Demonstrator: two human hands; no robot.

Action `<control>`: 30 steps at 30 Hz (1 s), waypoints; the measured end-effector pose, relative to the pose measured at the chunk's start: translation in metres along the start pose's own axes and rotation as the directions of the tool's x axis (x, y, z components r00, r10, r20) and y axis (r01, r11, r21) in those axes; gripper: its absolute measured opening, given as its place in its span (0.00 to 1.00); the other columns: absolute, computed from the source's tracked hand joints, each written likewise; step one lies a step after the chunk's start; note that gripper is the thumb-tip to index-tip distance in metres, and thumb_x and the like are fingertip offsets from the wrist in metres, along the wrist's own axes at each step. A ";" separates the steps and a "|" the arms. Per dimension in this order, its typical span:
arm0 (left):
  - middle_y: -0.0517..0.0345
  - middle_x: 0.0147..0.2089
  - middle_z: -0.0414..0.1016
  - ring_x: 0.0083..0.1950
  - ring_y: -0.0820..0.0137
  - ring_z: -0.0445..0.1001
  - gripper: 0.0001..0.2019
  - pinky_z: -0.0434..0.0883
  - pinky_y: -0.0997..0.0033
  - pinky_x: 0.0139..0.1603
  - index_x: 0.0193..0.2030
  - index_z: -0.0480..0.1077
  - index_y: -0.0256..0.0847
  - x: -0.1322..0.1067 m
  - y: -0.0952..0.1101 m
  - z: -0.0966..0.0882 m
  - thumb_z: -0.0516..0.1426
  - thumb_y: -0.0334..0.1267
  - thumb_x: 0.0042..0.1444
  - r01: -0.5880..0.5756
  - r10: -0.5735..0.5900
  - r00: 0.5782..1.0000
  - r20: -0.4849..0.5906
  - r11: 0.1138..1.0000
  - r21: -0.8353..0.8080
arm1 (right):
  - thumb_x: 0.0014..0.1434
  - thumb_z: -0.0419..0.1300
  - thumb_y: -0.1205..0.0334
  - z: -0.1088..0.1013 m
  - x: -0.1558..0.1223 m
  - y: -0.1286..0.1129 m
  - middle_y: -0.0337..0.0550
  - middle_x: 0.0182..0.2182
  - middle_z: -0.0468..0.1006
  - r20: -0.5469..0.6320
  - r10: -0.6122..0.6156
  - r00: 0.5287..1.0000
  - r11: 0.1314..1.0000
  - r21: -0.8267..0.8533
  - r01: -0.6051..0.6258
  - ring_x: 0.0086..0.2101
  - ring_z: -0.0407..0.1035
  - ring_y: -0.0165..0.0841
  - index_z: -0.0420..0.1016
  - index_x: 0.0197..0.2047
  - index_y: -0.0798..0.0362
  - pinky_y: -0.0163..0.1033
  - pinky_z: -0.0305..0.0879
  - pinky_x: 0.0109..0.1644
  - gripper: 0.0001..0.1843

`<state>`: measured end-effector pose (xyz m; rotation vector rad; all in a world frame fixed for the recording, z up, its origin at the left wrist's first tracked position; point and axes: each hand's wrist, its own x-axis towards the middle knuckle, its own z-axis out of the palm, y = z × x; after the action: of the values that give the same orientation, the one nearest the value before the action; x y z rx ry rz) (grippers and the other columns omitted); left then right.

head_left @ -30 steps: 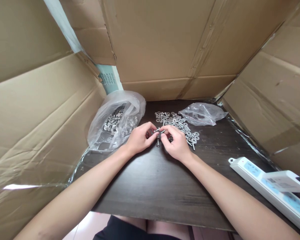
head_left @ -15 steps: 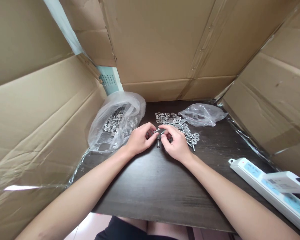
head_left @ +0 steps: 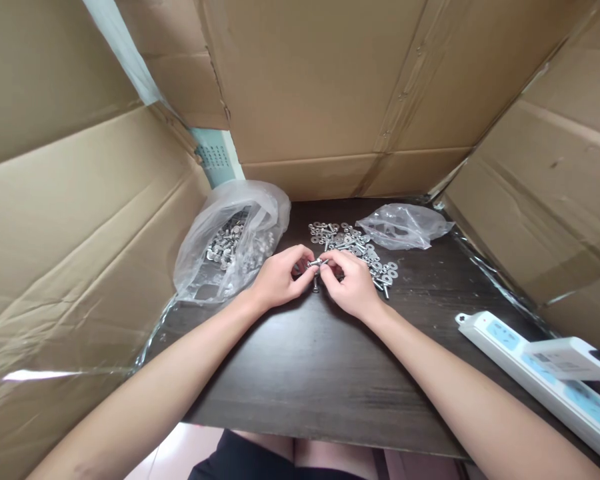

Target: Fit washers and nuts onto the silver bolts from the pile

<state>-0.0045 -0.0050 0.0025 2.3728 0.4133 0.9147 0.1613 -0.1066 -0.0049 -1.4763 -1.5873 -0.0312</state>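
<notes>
My left hand (head_left: pixel 284 279) is closed, its thumb and fingertips pinching a small silvery bolt (head_left: pixel 315 263) that points to the right. Facing it, my right hand (head_left: pixel 351 283) pinches a tiny metal piece at the bolt's end; the fingers hide most of it, so its kind cannot be told. Below the fingertips another bolt (head_left: pixel 316 287) lies on the dark table. Just beyond my right hand spreads a loose pile of bolts, nuts and washers (head_left: pixel 363 248).
An open clear plastic bag (head_left: pixel 193 267) with many metal parts lies at the left. A flattened clear bag (head_left: pixel 405 227) is at the back right. A white power strip (head_left: pixel 525 383) with a plugged-in adapter stands at the right. Cardboard walls (head_left: pixel 320 87) enclose the dark tabletop (head_left: pixel 325 373).
My right fingertips have closed in on the bolt in my left hand, so the gap between the two hands is smaller. The view has shifted slightly.
</notes>
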 end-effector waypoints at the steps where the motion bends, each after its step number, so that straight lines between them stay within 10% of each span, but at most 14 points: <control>1: 0.58 0.37 0.76 0.34 0.71 0.74 0.05 0.72 0.72 0.35 0.44 0.70 0.41 0.000 0.000 0.000 0.59 0.38 0.65 0.001 -0.001 1.000 0.001 1.000 0.005 | 0.65 0.56 0.64 0.000 0.000 0.000 0.41 0.28 0.76 0.000 0.000 1.000 1.000 0.003 0.000 0.32 0.71 0.37 0.76 0.40 0.52 0.42 0.66 0.39 0.07; 30: 0.59 0.39 0.75 0.34 0.72 0.74 0.06 0.71 0.71 0.38 0.46 0.71 0.41 0.000 0.002 -0.001 0.59 0.34 0.62 -0.021 0.020 0.999 0.043 1.000 0.012 | 0.69 0.53 0.61 -0.002 0.001 -0.004 0.42 0.29 0.75 0.071 0.020 0.997 1.000 0.005 -0.021 0.32 0.68 0.37 0.69 0.35 0.50 0.43 0.63 0.40 0.10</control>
<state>-0.0052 -0.0063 0.0047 2.4072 0.3799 0.8714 0.1594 -0.1079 -0.0013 -1.5035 -1.6276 0.0384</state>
